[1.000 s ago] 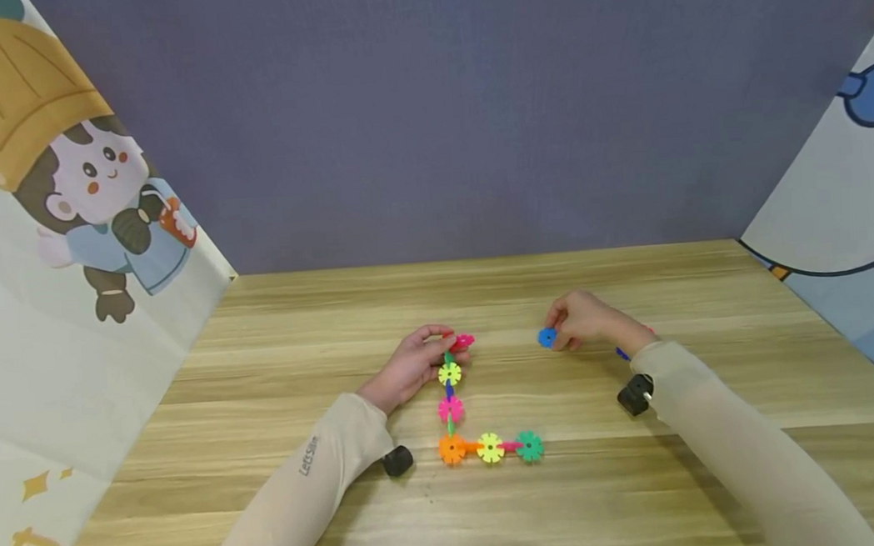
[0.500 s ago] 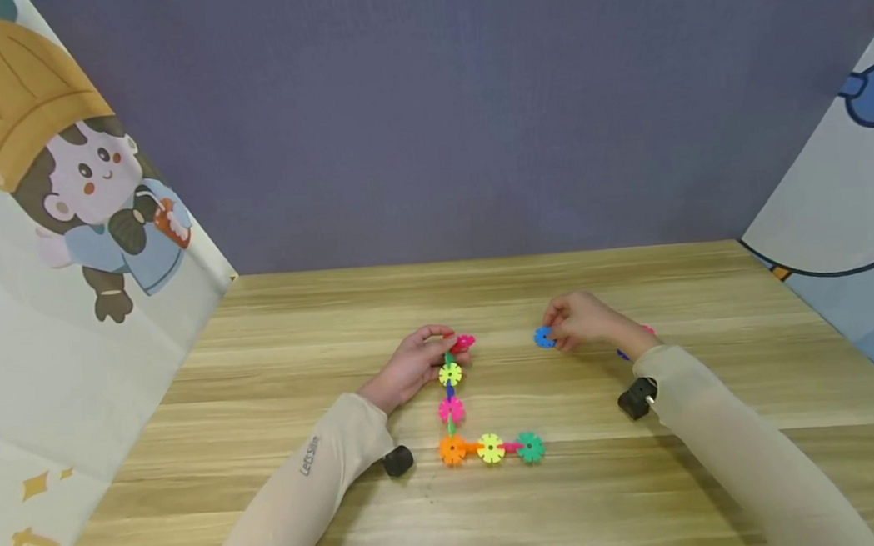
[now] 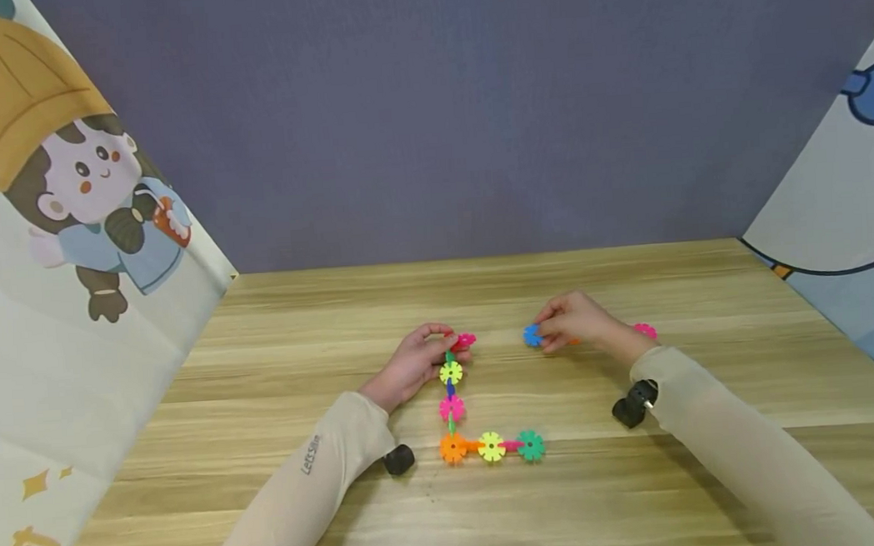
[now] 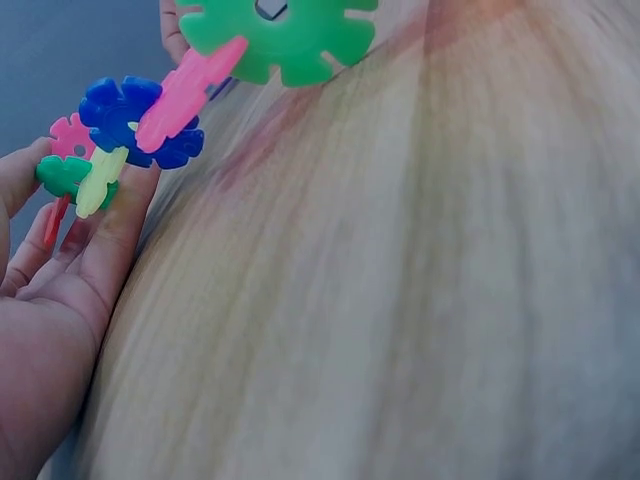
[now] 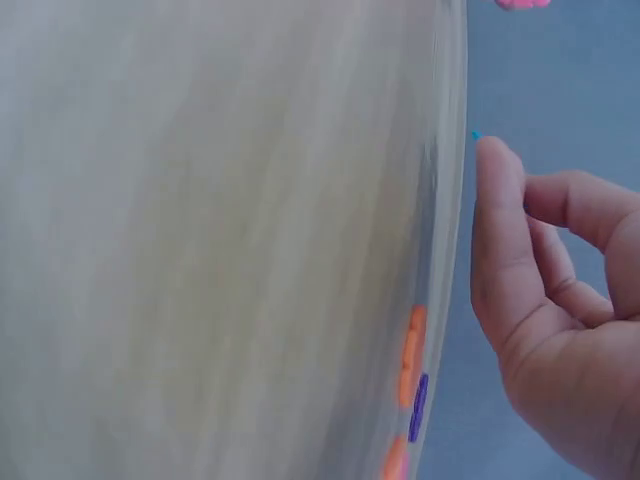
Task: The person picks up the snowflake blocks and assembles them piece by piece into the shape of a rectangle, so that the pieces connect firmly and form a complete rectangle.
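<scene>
Blue disc [image 3: 533, 336], pinched between thumb and fingers of the right hand [image 3: 571, 321], is to the right of the chain's pink end [image 3: 467, 340], a gap between them. The left hand [image 3: 413, 366] has thumb and fingers clamped on that far end of the chain [image 3: 452, 407]. Only that end is held, so a twist or hard push there could pop a joint lower down or swing the unheld foot of the L. The slots are narrow; met at a poor angle, disc and pink end would probably slip past each other (how each slot is turned, I cannot tell). Loose pieces, one orange [image 5: 412, 355], one purple [image 5: 418, 407], lie near the right hand, and a careless wrist might scatter them.
</scene>
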`<state>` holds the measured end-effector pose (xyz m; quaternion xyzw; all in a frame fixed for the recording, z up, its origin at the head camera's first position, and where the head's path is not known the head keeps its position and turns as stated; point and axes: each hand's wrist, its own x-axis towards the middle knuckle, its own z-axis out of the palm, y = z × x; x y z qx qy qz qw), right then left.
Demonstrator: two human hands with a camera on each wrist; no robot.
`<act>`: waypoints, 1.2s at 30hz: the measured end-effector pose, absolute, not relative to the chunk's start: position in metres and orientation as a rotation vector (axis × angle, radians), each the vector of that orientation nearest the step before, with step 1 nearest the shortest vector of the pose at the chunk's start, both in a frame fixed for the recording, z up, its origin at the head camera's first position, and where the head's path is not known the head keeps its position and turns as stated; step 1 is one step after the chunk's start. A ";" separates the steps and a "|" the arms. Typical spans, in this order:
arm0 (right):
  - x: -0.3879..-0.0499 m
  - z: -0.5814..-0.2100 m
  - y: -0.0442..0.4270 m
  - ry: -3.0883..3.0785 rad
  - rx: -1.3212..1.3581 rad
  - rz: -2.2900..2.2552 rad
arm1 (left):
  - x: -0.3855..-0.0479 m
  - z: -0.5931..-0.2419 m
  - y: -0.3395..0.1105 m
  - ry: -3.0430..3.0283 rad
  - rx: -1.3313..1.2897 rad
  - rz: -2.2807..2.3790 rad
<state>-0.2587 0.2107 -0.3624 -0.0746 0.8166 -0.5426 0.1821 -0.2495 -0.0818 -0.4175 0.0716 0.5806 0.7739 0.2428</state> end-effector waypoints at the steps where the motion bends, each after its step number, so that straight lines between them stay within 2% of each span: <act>1: -0.259 -0.363 0.210 2.285 -0.203 -1.553 | -0.249 -0.417 -0.082 1.589 0.194 2.115; 36: -0.255 -0.367 0.155 1.966 -0.095 -1.821 | -0.246 -0.413 -0.084 1.644 0.167 2.082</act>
